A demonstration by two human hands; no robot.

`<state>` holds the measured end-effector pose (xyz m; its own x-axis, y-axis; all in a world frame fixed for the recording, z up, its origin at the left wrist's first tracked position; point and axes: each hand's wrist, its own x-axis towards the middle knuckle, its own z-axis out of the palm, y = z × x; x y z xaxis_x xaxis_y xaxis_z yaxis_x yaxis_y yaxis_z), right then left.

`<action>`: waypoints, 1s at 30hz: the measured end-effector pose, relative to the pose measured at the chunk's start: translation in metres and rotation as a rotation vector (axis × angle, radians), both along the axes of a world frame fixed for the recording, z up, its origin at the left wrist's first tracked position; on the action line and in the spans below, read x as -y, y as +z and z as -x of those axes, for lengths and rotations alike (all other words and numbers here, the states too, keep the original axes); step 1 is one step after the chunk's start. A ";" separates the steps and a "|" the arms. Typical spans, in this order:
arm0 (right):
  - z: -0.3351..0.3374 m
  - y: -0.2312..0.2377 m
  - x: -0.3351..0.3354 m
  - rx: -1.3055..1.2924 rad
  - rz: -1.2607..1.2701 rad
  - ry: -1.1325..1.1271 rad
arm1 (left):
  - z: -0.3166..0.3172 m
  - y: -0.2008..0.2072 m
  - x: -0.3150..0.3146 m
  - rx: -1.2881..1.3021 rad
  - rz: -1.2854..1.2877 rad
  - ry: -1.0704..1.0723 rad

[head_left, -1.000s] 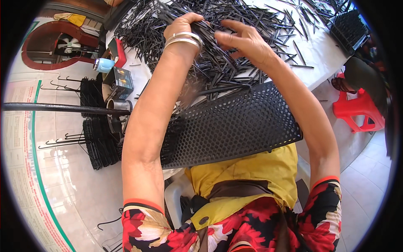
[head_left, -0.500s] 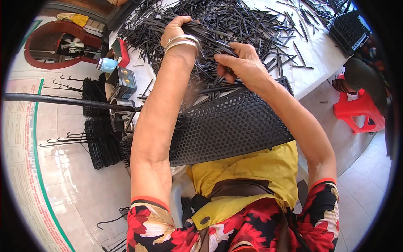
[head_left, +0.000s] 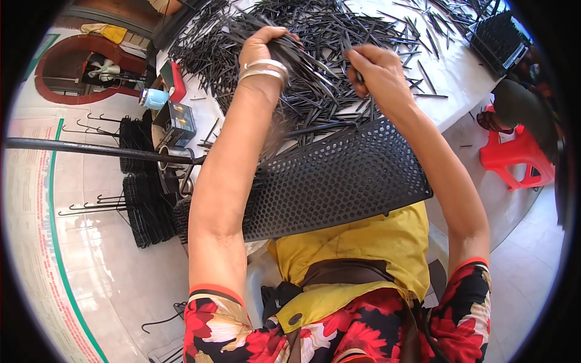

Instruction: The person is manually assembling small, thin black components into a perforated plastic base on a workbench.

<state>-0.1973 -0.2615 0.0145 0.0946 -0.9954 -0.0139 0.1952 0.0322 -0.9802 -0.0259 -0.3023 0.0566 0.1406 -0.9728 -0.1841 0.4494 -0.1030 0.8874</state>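
My left hand is closed round a bundle of thin dark strips, held above the table. To its right, my right hand has its fingers pinched together. Dark slivers show at its thumb and between its fingers, apart from the bundle, and look like a few of the same strips. Beneath and beyond both hands spreads a loose pile of these strips. A black perforated panel lies tilted at the near table edge, over my yellow apron. Bristly strips stand at its left end, partly hidden by my left forearm.
A black rod crosses from the left. Black racks with hooks hang beside the table, near a box and a light-blue cup. At right are a filled black rack, a red stool and another person's leg.
My right hand has drawn away from the bundle, rightward and slightly up, with its fingers closing. The bundle in my left hand now slants more steeply down. The perforated panel has shifted slightly.
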 end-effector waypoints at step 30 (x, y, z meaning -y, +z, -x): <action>0.039 0.027 -0.170 -0.185 0.307 -0.235 | 0.056 0.021 -0.165 0.020 0.187 0.015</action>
<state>-0.2366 -0.0911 0.0420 -0.1119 -0.9501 0.2913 -0.0177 -0.2912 -0.9565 -0.0822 -0.1371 0.0776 0.1567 -0.9876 0.0025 0.4315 0.0707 0.8993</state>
